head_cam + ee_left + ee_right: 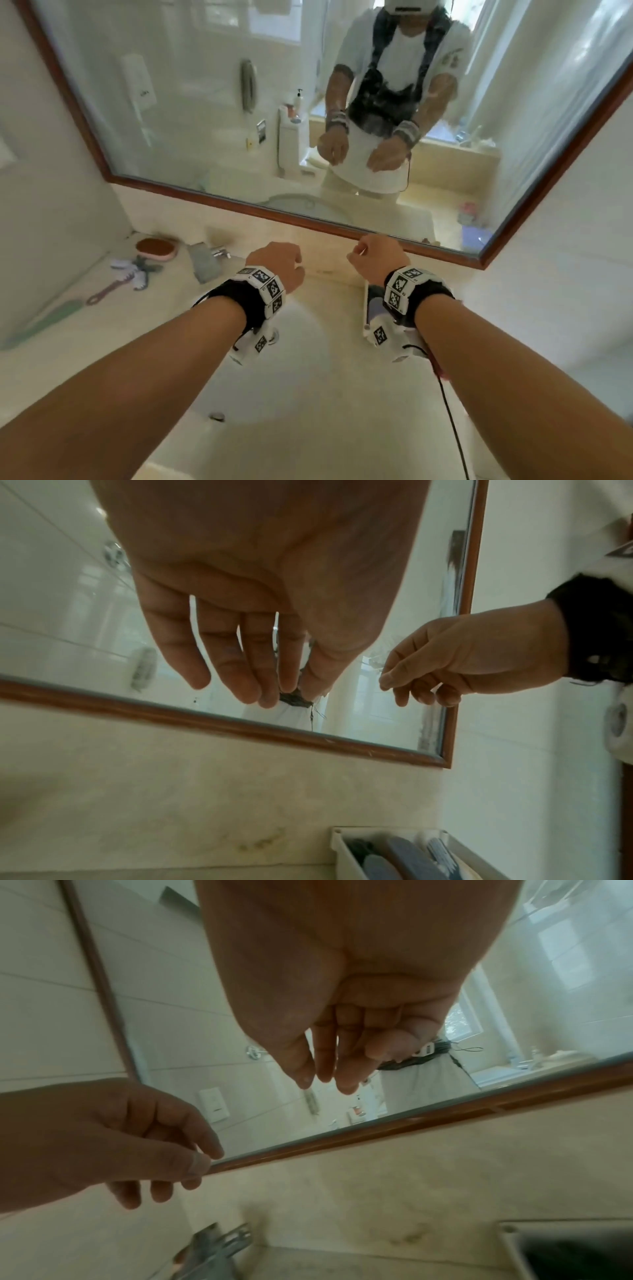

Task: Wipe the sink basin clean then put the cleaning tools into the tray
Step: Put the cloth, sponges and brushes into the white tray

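Observation:
Both hands hover empty over the white sink basin (308, 359), in front of the mirror's lower frame. My left hand (277, 263) hangs with its fingers (236, 674) relaxed and nearly straight. My right hand (373, 260) hangs with its fingers (325, 1066) loosely curled, holding nothing. The white tray (365, 308) sits on the counter right of the basin, mostly hidden behind my right wrist. In the left wrist view the tray (337, 842) holds blue and dark tools. The right wrist view catches only the tray's corner (514, 1231).
A grey faucet (205, 263) stands behind the basin at the left. On the left counter lie a brown-topped pink brush (156, 250), lilac items (133, 270), a pink-handled tool (109, 291) and a green object (44, 322). A wood-framed mirror (308, 222) runs along the back.

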Demonstrator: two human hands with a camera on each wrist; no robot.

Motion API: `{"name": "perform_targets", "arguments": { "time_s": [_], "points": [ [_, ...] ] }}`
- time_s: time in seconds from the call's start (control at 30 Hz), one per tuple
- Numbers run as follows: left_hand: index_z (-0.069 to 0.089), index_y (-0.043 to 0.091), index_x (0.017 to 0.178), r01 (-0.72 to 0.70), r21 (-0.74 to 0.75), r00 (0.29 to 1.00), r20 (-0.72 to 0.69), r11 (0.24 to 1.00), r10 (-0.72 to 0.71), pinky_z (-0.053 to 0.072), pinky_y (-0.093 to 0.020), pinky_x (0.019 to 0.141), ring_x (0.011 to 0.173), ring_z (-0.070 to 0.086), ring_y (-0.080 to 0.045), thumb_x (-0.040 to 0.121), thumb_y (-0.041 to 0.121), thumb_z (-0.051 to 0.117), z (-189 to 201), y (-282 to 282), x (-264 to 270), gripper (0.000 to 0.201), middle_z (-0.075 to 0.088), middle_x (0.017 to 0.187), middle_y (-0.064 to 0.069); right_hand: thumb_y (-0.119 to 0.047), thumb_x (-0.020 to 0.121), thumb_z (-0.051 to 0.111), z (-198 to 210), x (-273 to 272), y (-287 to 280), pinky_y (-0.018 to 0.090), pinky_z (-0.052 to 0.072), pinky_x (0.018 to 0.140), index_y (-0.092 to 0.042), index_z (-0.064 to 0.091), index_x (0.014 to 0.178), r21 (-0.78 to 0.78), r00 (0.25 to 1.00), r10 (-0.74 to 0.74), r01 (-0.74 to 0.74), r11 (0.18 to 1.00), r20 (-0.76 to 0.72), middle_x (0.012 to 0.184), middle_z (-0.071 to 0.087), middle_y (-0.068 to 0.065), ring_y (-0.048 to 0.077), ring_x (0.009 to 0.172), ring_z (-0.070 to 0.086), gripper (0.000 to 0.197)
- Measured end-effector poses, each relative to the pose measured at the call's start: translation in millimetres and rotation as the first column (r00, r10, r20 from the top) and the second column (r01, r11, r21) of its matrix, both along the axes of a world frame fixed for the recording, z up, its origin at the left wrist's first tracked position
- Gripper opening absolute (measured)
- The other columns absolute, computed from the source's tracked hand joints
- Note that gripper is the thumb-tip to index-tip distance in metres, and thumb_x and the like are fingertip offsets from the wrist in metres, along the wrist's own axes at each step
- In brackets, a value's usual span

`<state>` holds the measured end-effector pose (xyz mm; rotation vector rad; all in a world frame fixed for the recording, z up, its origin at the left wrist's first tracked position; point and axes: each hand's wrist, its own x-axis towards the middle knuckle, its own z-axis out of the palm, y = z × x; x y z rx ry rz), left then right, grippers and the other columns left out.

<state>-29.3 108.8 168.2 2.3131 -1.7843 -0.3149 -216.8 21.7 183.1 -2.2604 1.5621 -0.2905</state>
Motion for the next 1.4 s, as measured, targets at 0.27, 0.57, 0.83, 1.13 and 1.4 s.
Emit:
{"name": "perform_targets", "arguments": {
  "time_s": [0.27,0.57,0.83,1.13,1.4],
  "points": [
    [0.061,0.028,0.106,-0.1,-0.015,0.994,-0.05,0.995,0.099,0.048,-0.031,0.086,0.101,0.059,-0.021,0.086,0.035,0.053,4,111,159,0.023,0.061,0.114,0.005,-0.042,0.086,0.059,15,187,92,0.034,0.054,0.076,-0.029,0.064,0.088,-0.072,0.984,0.166,-0.17,0.983,-0.06,0.093,0.066,-0.005,0.018,0.086,0.061,0.014],
    [0.06,0.033,0.103,-0.322,0.08,0.935,-0.128,0.943,0.33,0.05,-0.035,0.089,0.101,0.061,-0.022,0.082,0.04,0.054,-30,156,288,0.023,0.062,0.11,0.004,-0.036,0.085,0.055,-6,341,121,0.03,0.053,0.07,-0.026,0.065,0.087,-0.018,0.918,0.373,-0.379,0.925,-0.133,0.08,0.065,-0.006,0.018,0.077,0.062,0.014],
    [0.065,0.03,0.107,-0.451,0.189,0.881,-0.059,0.872,0.469,0.047,-0.026,0.076,0.097,0.063,-0.021,0.083,0.037,0.059,-70,146,388,0.025,0.066,0.11,0.003,-0.032,0.088,0.055,-46,446,93,0.031,0.054,0.072,-0.025,0.068,0.09,0.112,0.85,0.51,-0.498,0.86,-0.131,0.085,0.065,-0.003,0.016,0.073,0.06,0.014],
    [0.06,0.034,0.11,-0.451,0.32,0.865,-0.075,0.834,0.496,0.05,-0.031,0.089,0.103,0.062,-0.02,0.078,0.037,0.069,-130,127,486,0.033,0.063,0.118,0.006,-0.025,0.094,0.05,-111,522,64,0.023,0.039,0.049,-0.024,0.052,0.074,0.269,0.865,0.491,-0.45,0.851,-0.106,0.064,0.057,-0.007,0.014,0.06,0.059,0.02],
    [0.051,0.02,0.122,-0.302,0.436,0.949,0.051,0.848,0.312,0.049,-0.038,0.089,0.108,0.058,-0.028,0.093,0.057,0.044,-211,128,536,0.047,0.054,0.122,-0.004,-0.031,0.091,0.054,-198,579,52,0.029,0.05,0.066,-0.022,0.061,0.109,0.387,0.916,0.369,-0.286,0.877,-0.16,0.099,0.065,0.002,0.019,0.078,0.059,0.021]
  ]
}}
